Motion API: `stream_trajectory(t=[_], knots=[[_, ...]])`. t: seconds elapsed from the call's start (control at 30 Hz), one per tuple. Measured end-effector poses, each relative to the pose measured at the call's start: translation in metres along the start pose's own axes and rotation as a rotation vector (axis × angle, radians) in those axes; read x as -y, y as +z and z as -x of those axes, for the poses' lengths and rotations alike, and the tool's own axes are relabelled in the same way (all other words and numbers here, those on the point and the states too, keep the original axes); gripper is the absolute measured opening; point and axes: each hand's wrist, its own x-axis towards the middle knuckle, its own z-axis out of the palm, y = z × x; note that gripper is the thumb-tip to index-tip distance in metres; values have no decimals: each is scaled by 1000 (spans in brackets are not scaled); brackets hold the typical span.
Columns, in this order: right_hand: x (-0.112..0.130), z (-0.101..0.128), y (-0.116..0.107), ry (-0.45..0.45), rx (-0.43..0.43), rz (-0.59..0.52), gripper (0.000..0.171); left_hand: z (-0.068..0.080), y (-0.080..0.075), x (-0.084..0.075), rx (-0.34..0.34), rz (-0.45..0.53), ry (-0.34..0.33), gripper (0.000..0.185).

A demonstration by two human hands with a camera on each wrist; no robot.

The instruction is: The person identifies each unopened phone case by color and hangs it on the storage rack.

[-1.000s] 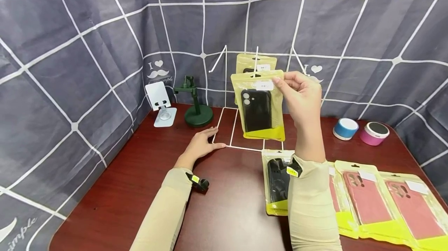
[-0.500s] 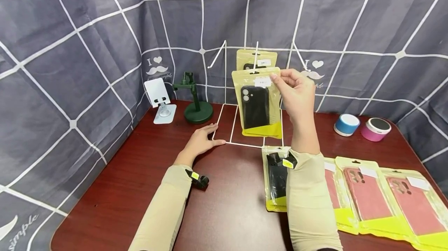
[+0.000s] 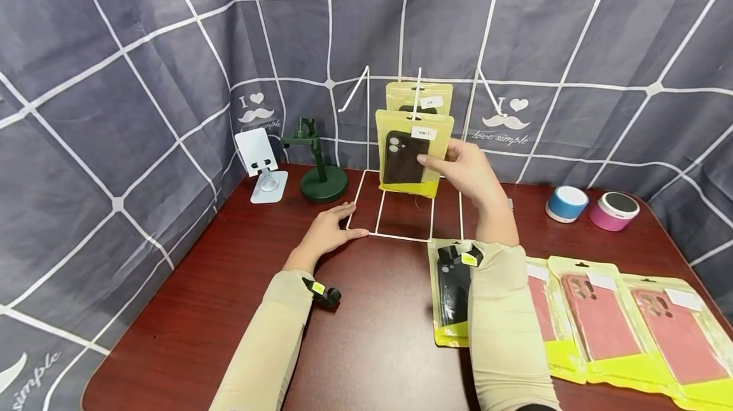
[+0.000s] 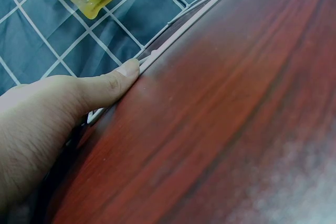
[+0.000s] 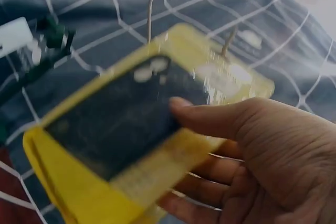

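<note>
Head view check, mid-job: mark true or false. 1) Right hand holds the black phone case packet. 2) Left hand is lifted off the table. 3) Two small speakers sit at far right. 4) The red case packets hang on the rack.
1) True: the right hand pinches the black phone case packet at the white wire rack.
2) False: the left hand rests on the table, touching the rack's base.
3) True: a blue speaker and a pink speaker.
4) False: the red case packets lie flat on the table.
</note>
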Motion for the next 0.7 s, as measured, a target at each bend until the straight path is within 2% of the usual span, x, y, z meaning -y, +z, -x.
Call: stream_trajectory(t=[0.07, 0.13, 0.37, 0.47, 0.57, 0.7], knots=[[-8, 0, -4, 20, 52, 80, 32, 0, 0, 0, 0, -3, 5, 87], [-16, 0, -8, 25, 80, 99, 32, 0, 0, -1, -3, -2, 12, 86], [-27, -2, -8, 5, 202, -37, 41, 2, -2, -1, -15, 8, 21, 87], [-29, -5, -3, -17, 182, -67, 36, 1, -2, -2, -16, 5, 25, 87], [-32, -7, 1, -18, 127, -63, 33, 1, -1, -1, -7, -4, 23, 88], [-33, -8, 3, -31, 4, 34, 31, 1, -1, -2, -4, -6, 27, 88]])
